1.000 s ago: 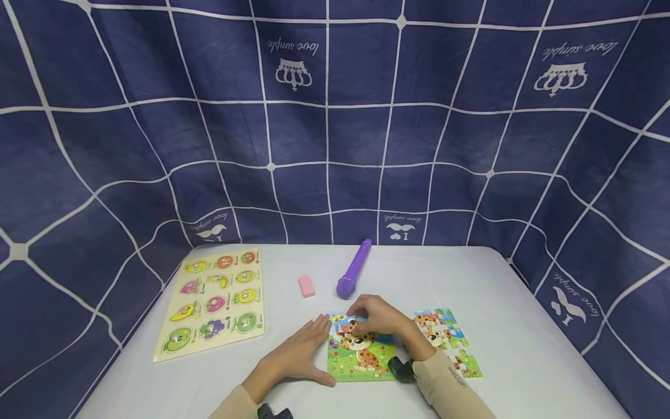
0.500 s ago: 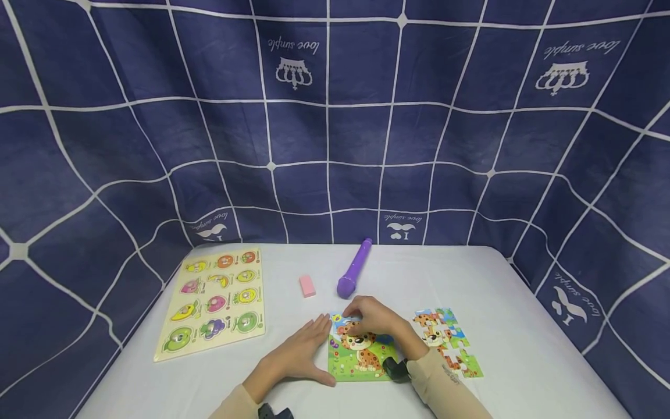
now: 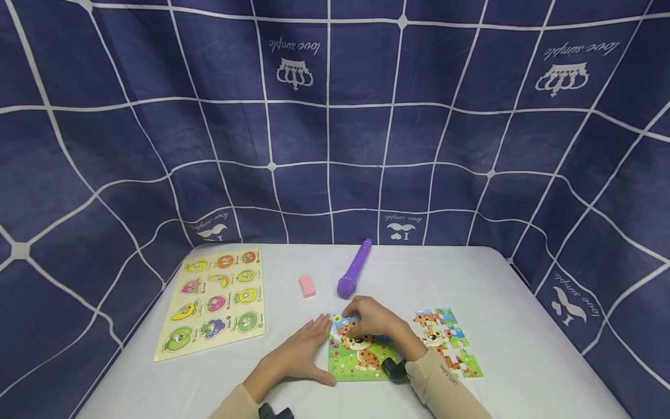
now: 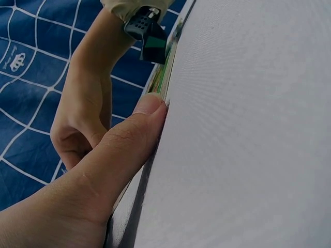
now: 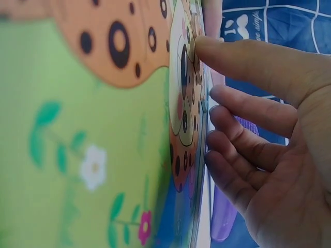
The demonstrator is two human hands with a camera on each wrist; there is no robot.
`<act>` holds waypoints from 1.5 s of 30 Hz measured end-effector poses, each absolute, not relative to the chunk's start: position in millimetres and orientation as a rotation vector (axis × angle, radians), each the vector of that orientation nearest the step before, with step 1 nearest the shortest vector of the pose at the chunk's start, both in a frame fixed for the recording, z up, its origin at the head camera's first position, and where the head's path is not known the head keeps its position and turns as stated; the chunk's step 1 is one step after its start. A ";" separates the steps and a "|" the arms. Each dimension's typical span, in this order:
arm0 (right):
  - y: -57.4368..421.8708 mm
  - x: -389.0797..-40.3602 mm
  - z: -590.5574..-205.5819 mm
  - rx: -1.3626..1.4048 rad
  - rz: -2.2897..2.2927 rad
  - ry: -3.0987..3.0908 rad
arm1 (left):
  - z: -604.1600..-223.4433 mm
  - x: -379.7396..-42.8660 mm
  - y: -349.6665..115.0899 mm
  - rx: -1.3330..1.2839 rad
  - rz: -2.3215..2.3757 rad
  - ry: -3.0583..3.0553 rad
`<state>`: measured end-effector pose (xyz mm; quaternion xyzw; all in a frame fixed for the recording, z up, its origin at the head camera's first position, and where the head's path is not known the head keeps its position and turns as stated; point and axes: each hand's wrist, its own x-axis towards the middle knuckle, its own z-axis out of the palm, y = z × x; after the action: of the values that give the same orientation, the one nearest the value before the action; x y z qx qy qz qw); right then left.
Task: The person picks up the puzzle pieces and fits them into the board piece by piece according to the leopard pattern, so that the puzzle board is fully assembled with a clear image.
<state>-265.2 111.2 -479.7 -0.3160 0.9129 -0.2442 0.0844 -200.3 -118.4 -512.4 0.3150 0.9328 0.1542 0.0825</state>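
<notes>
Here's your leopard puzzle board (image 3: 342, 366), flat at the near side of the white-covered bench (image 3: 413, 273), with both your hands on it. Your left hand (image 3: 297, 352) lies along its left side, fingers straight, thumb spread away from them. Those fingertips come up by the far left corner, and in the left wrist view the thumb meets the near edge; it looks like a brace, likely there so the board can't slide.

Over on the upper part, your right hand (image 3: 377, 317) arches down, thumb on the picture by the leopard's head, bent fingertips at the far edge. Thumb and fingers stand a little apart; whether there's a piece pinched between them, you can't tell from here. Coming from above like that probably suits pressing or nudging something flat.

Just right of your forearm sits a patch of joined jigsaw pieces (image 3: 445, 336), close enough, I'd judge, to reach without shifting your left hand. The fruit board (image 3: 230, 291) lies off to the left, and the pink block (image 3: 307, 286) and purple microphone (image 3: 356, 269) lie beyond the puzzle, seemingly out of your elbows' way.
</notes>
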 end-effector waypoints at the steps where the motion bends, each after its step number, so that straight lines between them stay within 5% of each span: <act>1: 111.4 -265.1 -479.5 -0.945 -0.727 2.726 | -512.2 -200.4 -118.2 0.940 0.459 2.786; 45: 120.5 -270.6 -475.0 -0.929 -0.894 2.588 | -513.8 -201.0 -118.6 0.933 0.467 2.783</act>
<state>-270.6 120.5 -475.0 -0.3188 0.8880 -0.3069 0.1247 -201.0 -118.6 -513.8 0.3128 0.9330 0.1566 0.0848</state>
